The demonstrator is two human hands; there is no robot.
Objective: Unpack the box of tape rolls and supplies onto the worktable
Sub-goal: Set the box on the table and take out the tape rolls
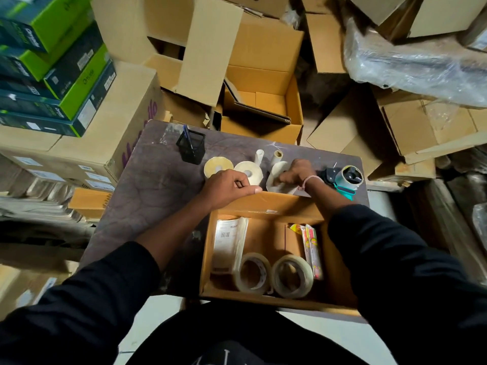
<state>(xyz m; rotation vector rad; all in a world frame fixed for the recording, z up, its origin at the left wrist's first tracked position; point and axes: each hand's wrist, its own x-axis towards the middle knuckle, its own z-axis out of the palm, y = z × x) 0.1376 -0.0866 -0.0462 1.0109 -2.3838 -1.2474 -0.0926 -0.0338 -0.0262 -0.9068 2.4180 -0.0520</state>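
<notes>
Mesh pen cup (pixel 191 150), tape dispenser (pixel 346 179) flank 2 rolls (pixel 233 168) beyond box (pixel 266 206).

The open cardboard box (pixel 266 206) sits on the worktop's (pixel 147 185) near edge, holding two upright clear tape rolls (pixel 272 275), a label packet (pixel 228 243) and a colourful packet (pixel 312 248). Beyond it, two pale rolls (pixel 233 168) and a tape dispenser (pixel 342 179) lie on the worktop.
</notes>
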